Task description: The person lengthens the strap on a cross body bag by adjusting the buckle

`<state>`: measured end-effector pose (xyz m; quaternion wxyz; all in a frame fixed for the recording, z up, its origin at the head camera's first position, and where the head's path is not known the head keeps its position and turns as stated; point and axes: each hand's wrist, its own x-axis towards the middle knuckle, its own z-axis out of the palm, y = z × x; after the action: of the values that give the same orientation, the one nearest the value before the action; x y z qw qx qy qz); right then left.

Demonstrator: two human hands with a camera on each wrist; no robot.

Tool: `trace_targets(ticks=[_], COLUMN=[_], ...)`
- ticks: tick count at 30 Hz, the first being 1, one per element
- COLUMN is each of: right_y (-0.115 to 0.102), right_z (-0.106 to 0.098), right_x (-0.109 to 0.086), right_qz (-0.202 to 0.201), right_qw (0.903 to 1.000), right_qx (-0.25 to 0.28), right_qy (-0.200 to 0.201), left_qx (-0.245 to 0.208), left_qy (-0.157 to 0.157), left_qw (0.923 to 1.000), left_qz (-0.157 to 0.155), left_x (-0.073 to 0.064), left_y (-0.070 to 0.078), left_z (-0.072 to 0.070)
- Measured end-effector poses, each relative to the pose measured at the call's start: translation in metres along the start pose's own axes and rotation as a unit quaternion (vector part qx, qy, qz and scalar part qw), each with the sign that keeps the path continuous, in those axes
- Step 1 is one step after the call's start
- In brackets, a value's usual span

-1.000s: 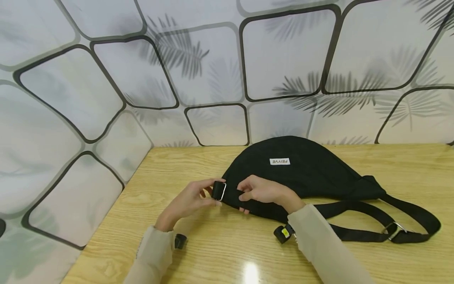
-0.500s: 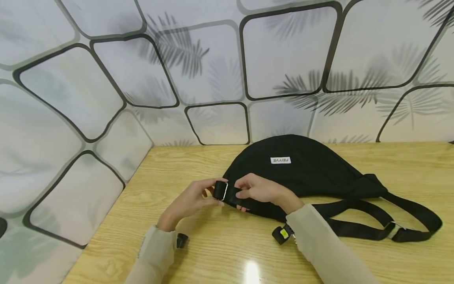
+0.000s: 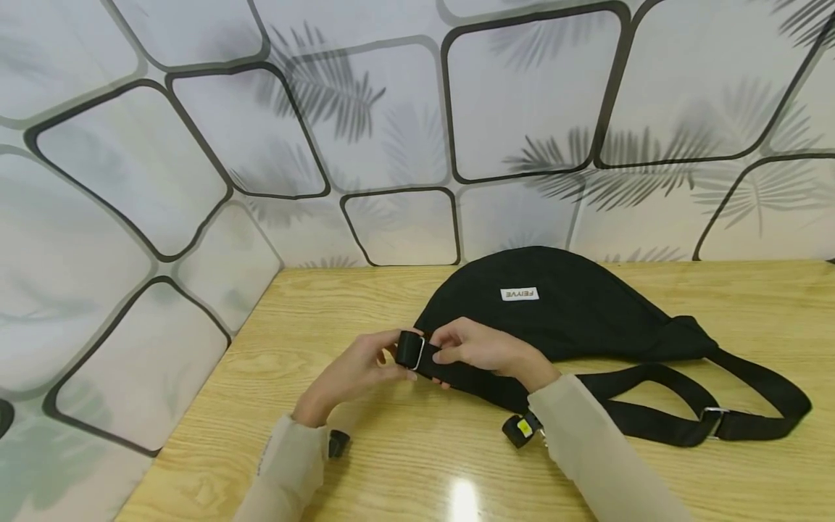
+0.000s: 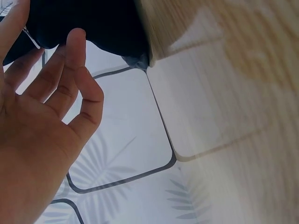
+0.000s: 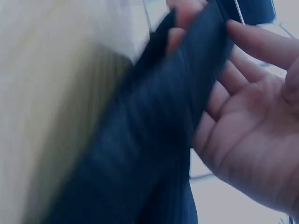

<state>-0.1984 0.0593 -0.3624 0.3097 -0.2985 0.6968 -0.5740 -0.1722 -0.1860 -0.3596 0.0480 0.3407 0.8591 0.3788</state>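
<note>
A pale wall (image 3: pixel 522 109) printed with grey fronds backs your glossy, light wooden table (image 3: pixel 391 464). Your left hand (image 3: pixel 359 366) grips a looped black webbing strap (image 3: pixel 409 350) beside its silver metal buckle (image 3: pixel 420 353); your right hand (image 3: pixel 483 348) pinches it alongside. The crescent-shaped black fabric bag (image 3: pixel 561 322) lies just beyond, your beige right sleeve (image 3: pixel 607 457) partly hiding its trailing straps (image 3: pixel 662 425).

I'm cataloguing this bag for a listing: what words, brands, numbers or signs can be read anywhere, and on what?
"FEIYVE": on the white label of the black bag, upside down in the head view.
Yellow patch beside the right sleeve: too small to read any text.
I can read no other text in the three views.
</note>
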Motion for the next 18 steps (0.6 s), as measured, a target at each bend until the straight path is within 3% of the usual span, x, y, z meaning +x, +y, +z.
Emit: trace_targets(ticks=[9, 18], right_y=[0.001, 0.004], right_z=[-0.021, -0.014], right_x=[-0.013, -0.007], right_qz=[-0.003, -0.041], right_qw=[0.993, 0.9953], right_qx=[-0.115, -0.087], right_qy=[-0.029, -0.012], left_qx=[0.004, -0.007], left_qy=[0.004, 0.004], left_qw=[0.9999, 0.9999], left_qz=[-0.015, -0.014], left_x=[-0.002, -0.001], left_y=[-0.001, -0.001], left_z=[-0.004, 0.0])
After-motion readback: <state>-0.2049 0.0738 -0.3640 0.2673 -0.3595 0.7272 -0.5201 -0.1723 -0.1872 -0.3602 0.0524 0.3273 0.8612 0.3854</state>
